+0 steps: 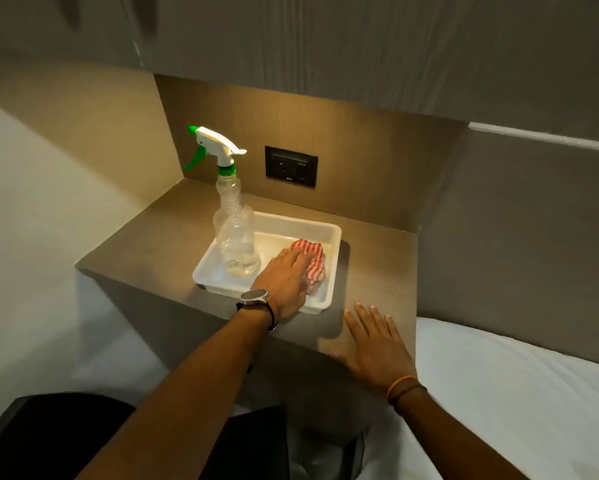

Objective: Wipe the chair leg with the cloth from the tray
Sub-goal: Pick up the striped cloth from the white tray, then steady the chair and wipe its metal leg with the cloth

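Head view: the left hand (286,282) is closing on the striped cloth (310,259) in the white tray (332,271) to lift it, while the right hand (374,344) is lying flat and empty on the shelf (377,258) for balance.

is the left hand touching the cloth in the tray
Touching. The head view shows the left hand lying on the striped cloth in the tray, its fingers overlapping the fabric with no gap.

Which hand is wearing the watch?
The left hand, the one reaching into the white tray onto the striped cloth. The right hand lies flat on the counter and has only thin bands at its wrist.
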Tool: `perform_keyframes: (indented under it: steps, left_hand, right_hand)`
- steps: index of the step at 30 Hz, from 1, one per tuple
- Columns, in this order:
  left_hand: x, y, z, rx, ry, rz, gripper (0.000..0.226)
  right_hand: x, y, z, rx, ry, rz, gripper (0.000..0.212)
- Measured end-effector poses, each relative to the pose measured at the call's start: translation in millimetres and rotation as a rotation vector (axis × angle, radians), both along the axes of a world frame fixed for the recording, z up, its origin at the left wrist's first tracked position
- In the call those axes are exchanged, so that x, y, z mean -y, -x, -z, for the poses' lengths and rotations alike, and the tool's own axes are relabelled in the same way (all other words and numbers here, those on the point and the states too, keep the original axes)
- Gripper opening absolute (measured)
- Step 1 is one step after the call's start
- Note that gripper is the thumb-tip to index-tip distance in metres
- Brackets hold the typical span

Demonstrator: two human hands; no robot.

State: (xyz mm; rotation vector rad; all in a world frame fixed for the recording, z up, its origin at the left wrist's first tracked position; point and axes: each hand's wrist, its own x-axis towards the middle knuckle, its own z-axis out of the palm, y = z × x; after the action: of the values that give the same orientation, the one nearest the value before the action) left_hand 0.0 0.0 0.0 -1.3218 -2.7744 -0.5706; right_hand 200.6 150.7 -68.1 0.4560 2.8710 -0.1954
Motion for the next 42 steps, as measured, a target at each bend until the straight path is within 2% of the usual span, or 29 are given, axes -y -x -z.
perform_keyframes:
  steps: [4,8,10,16,22,29,33,36,38,39,41,42]
  left_hand:
    - [-21,25,-2,0.187,0.175,0.049,0.070]
    - [-43,33,3,0.205,0.355,0.077,0.068]
    - [-52,32,3,0.208,0.382,0.051,0.065]
    - [-57,27,3,0.164,0.202,-0.017,0.041]
    - [-16,23,-25,0.059,-0.021,-0.014,0.042]
    - [113,-37,-34,-0.075,-0.229,-0.168,0.048]
    - [206,-108,16,-0.189,-0.303,-0.320,0.053]
    - [270,-183,83,-0.160,-0.377,-0.521,0.051]
    - [301,-236,133,-0.153,-0.422,-0.611,0.047]
    - [314,-265,159,-0.131,-0.389,-0.640,0.048]
    - [335,-328,210,0.058,-0.343,-0.688,0.061]
    - [339,-359,231,0.167,-0.380,-0.748,0.066]
  right_hand:
    - [0,2,6,-0.035,-0.019,-0.011,0.115]
    - [-4,3,9,-0.055,-0.010,-0.013,0.113]
    - [-5,2,11,-0.046,-0.012,-0.007,0.111]
    - [-7,2,13,-0.053,-0.022,0.002,0.112]
    - [-5,1,0,-0.059,-0.029,0.048,0.116]
    - [4,-4,-10,-0.109,-0.057,0.004,0.091]
    - [22,-20,-4,-0.187,-0.081,-0.025,0.089]
    - [61,-47,19,-0.257,-0.110,-0.266,0.073]
    - [101,-62,43,-0.238,-0.071,-0.443,0.069]
    - [126,-69,58,-0.208,-0.038,-0.511,0.069]
    - [178,-84,94,-0.091,0.041,-0.621,0.070]
    - [200,-91,113,-0.044,0.079,-0.675,0.070]
